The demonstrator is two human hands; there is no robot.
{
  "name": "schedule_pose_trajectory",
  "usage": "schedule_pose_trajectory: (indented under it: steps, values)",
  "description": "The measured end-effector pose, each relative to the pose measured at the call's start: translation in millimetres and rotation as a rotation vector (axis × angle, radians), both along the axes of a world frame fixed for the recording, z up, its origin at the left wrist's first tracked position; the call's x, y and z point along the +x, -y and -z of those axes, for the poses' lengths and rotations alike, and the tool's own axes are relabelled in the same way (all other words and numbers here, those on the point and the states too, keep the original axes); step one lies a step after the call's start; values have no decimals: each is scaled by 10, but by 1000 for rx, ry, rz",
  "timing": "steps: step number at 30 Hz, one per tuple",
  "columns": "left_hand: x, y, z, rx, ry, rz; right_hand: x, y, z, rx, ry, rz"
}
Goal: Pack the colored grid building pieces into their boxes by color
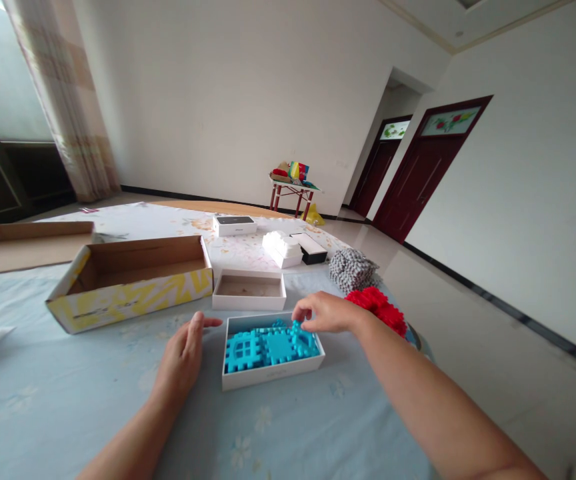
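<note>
Light blue interlocking plastic pieces lie joined in a shallow white box. My right hand reaches over the box from the right, its fingers closed on the upper right corner of the blue pieces. My left hand rests on the pale blue bedsheet just left of the box, fingers apart and holding nothing. Part of the blue pieces is hidden under my right fingers.
A yellow-patterned cardboard box and a white tray stand beyond my hands. Red pieces and a grey pile lie to the right. Several white boxes sit further back. The bed edge is at right.
</note>
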State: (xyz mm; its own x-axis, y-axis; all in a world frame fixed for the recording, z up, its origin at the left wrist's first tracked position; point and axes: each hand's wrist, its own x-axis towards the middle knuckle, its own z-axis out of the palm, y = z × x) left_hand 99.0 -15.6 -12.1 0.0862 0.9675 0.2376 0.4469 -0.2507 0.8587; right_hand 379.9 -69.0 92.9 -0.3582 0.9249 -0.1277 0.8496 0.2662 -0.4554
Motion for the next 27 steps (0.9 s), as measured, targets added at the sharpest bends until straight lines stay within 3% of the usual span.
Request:
schedule_pose_trajectory:
  steps: [4,9,16,27]
  values:
    - [-3,-5,8,-6,14,12,30,-66,-90,42,-284,60]
    - [-5,5,-15,3,13,18,-235,-112,-49,201,-477,111]
    - [1,19,-31,23,5,9,-456,-125,255,249,-335,-16]
    - [20,56,-78,25,31,47,-546,-173,265,227,-277,-111]
